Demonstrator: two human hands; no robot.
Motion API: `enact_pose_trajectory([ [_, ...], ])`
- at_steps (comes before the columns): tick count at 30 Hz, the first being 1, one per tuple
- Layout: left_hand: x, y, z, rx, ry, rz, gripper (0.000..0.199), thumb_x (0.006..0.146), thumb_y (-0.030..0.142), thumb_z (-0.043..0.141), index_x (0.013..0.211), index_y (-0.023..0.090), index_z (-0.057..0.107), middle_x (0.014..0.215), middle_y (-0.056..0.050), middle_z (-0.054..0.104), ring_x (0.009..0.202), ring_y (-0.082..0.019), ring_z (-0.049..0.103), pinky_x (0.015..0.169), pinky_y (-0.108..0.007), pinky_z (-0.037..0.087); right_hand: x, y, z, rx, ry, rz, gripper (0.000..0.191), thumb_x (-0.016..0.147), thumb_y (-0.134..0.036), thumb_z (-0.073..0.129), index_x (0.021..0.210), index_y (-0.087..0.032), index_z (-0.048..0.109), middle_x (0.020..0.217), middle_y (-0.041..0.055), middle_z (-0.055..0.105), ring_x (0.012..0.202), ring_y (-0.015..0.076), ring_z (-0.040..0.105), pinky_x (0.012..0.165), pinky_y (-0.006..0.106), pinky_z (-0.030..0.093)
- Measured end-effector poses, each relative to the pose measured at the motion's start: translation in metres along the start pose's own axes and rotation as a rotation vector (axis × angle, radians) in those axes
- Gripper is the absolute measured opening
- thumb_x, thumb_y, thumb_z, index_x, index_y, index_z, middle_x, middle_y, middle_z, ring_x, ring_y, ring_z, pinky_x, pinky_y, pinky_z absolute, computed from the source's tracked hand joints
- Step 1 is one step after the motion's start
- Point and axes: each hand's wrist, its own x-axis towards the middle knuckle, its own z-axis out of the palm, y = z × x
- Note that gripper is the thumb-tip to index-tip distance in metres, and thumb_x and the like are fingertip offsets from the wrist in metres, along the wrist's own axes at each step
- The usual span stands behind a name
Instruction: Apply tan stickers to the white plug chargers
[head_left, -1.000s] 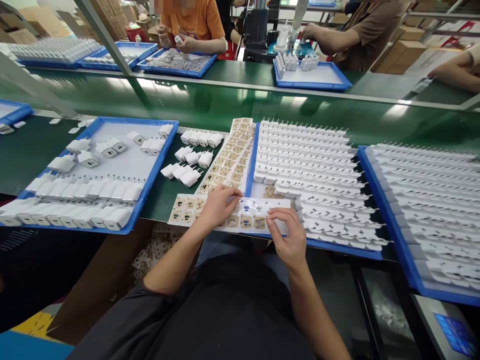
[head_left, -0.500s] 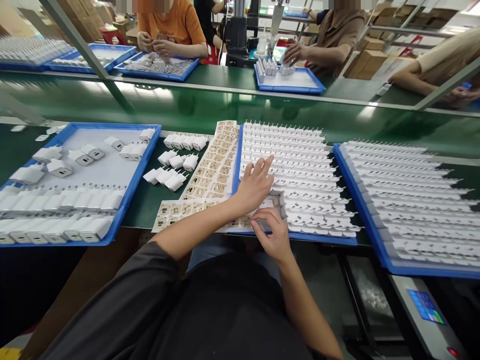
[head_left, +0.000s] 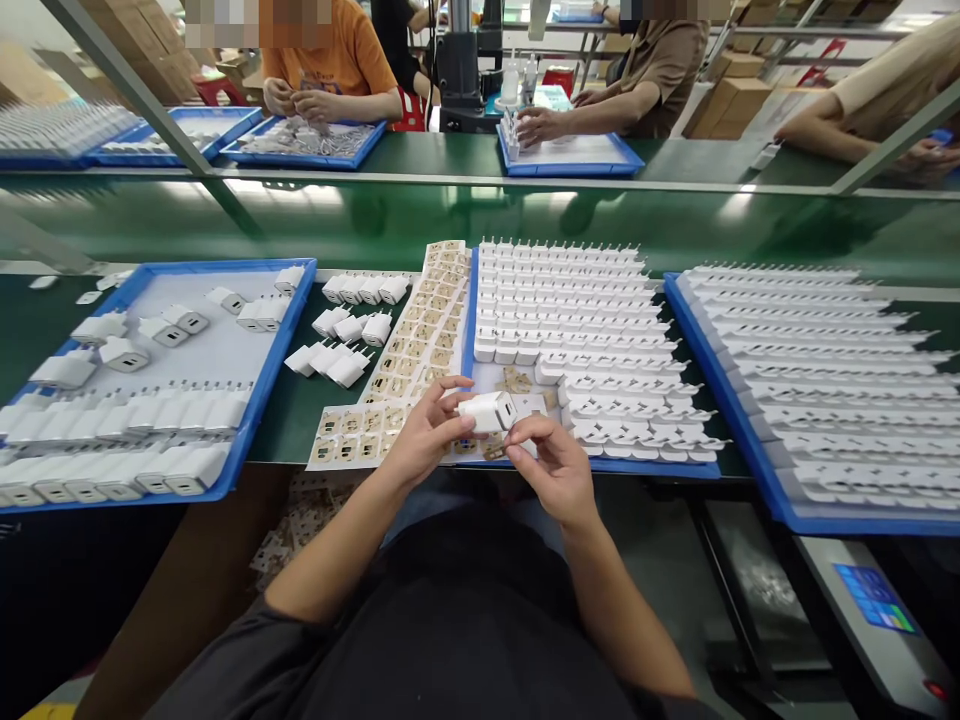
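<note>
My left hand [head_left: 431,432] is closed around a white plug charger [head_left: 489,411], its port face turned to the right. Close by on the right, my right hand [head_left: 553,462] pinches with thumb and forefinger; a small tan sticker [head_left: 495,452] shows at the fingertips, partly hidden. Beneath both hands is the near left corner of a blue tray [head_left: 660,467], where tan scraps [head_left: 514,380] lie. Rows of white chargers [head_left: 562,300], pins up, fill much of that tray. Sheets of tan stickers [head_left: 420,345] lie along its left side.
At the left, a blue tray [head_left: 266,385] holds more chargers, and loose chargers [head_left: 349,325] stand beside it. Another full tray [head_left: 750,440] is at the right. Behind a metal rail [head_left: 420,182], co-workers sit with their own trays [head_left: 574,165].
My left hand has come back from the charger rows toward me and now holds a charger. My right hand stays near the tray's corner, slightly further right. Across the bench, a co-worker's hand has shifted left.
</note>
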Motion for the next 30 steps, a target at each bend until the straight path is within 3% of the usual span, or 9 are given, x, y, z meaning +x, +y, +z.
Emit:
enact_pose_trajectory([
  [4,-0.011,-0.012,-0.005,0.110,-0.120,0.082,0.045,0.077,0.033,0.083,0.116,0.022,0.062,0.108,-0.007,0.071,0.103,-0.022,0.068,0.089,-0.033,0.057,-0.002,-0.010,0.007,0.057,-0.045,0.002,0.001,0.093,-0.025,0.066,0.094,-0.025,0.066,0.087,0.0028,0.070,0.082,0.0182,0.067,0.077,0.034,0.056],
  [10,-0.018,-0.013,-0.009,0.373,-0.064,0.190,0.039,0.083,0.030,0.078,0.118,0.023,0.062,0.123,-0.011,0.065,0.116,-0.025,0.064,0.099,-0.040,0.055,-0.010,-0.010,0.013,0.048,-0.065,0.057,0.002,0.092,-0.027,0.067,0.091,-0.025,0.067,0.084,0.0029,0.069,0.080,0.0187,0.067,0.075,0.035,0.057],
  [15,-0.023,-0.015,-0.011,0.337,-0.172,0.236,0.032,0.091,0.030,0.071,0.120,0.025,0.058,0.137,-0.013,0.061,0.125,-0.026,0.062,0.104,-0.043,0.054,-0.010,-0.008,0.012,0.034,0.001,0.069,0.004,0.092,-0.028,0.066,0.090,-0.025,0.066,0.082,0.0030,0.069,0.080,0.0192,0.066,0.074,0.035,0.057],
  [19,-0.024,-0.017,-0.009,0.431,-0.037,0.309,0.039,0.088,0.032,0.075,0.124,0.026,0.061,0.124,-0.010,0.066,0.116,-0.024,0.066,0.095,-0.037,0.058,-0.010,-0.009,0.013,0.061,0.045,0.083,0.003,0.092,-0.027,0.067,0.090,-0.025,0.065,0.082,0.0025,0.067,0.081,0.0193,0.066,0.075,0.035,0.057],
  [23,-0.025,-0.015,-0.004,0.711,0.080,0.471,0.036,0.084,0.035,0.079,0.117,0.025,0.069,0.115,-0.010,0.069,0.110,-0.025,0.065,0.091,-0.037,0.058,-0.008,-0.010,0.019,0.065,0.228,0.128,0.006,0.092,-0.031,0.066,0.091,-0.025,0.064,0.087,0.0035,0.066,0.089,0.0207,0.066,0.085,0.038,0.057],
  [30,-0.025,-0.013,0.000,0.818,0.091,0.620,0.036,0.082,0.030,0.081,0.115,0.024,0.068,0.110,-0.008,0.070,0.104,-0.022,0.067,0.091,-0.036,0.056,-0.002,-0.009,0.027,0.134,0.299,0.216,0.010,0.090,-0.033,0.071,0.091,-0.025,0.066,0.089,0.0028,0.067,0.093,0.0201,0.067,0.089,0.037,0.056],
])
